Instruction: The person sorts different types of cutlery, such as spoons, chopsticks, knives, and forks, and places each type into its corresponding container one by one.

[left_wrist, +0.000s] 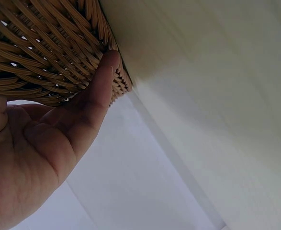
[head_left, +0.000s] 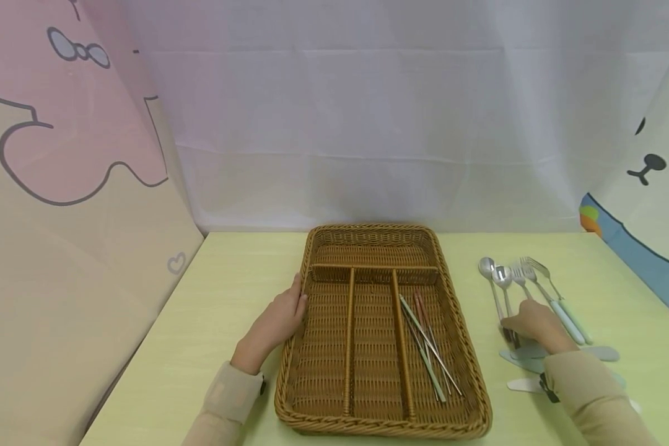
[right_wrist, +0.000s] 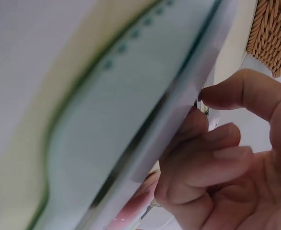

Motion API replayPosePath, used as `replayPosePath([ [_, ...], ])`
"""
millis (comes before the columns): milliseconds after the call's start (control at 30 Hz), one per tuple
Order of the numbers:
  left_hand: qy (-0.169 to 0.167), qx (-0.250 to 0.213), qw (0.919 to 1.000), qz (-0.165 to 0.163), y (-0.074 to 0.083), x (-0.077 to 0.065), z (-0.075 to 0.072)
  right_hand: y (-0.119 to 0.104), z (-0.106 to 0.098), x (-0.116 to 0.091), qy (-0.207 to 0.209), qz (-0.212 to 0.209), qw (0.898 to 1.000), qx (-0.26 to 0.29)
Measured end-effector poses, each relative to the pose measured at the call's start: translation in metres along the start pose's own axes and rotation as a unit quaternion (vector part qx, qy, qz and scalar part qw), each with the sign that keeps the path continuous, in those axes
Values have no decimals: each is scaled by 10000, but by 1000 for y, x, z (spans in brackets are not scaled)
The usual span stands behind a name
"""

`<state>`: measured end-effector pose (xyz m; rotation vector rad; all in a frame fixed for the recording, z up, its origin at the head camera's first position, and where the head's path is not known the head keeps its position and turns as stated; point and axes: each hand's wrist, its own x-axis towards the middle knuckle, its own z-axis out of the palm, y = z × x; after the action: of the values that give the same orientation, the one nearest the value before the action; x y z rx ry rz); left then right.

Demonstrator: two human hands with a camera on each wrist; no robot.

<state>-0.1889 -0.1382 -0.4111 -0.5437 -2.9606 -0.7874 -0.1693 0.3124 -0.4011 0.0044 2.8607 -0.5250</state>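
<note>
My left hand (head_left: 275, 316) holds the left side of a brown wicker cutlery basket (head_left: 375, 268), its fingers along the outer wall and thumb by the rim. My right hand (head_left: 537, 322) is over the cutlery on the right, thumb and index finger pinching at the handle of a spoon (head_left: 502, 277); the exact contact is partly hidden. Another spoon (head_left: 486, 266) lies just left of it. Forks (head_left: 537, 266) lie to the right, one blurred. Beneath the right wrist are pale knives (head_left: 602, 354), with a blade (right_wrist: 111, 110) close to the right wrist camera.
Several chopsticks (head_left: 432, 350) with green and red ends lie in the basket's right compartment. The basket stands on a pale yellow-green table (head_left: 240, 272). A white cloth (head_left: 368, 142) hangs behind, and printed cloths (head_left: 78, 260) stand at the sides.
</note>
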Motion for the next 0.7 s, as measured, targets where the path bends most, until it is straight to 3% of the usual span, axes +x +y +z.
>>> replayPosePath([
  [267, -12, -8, 10000, -4, 1, -2, -2, 0, -5, 2, -194, 100, 9998, 23],
  [700, -39, 25, 10000, -45, 3, -2, -3, 3, -4, 2, 15, 126, 9998, 140],
])
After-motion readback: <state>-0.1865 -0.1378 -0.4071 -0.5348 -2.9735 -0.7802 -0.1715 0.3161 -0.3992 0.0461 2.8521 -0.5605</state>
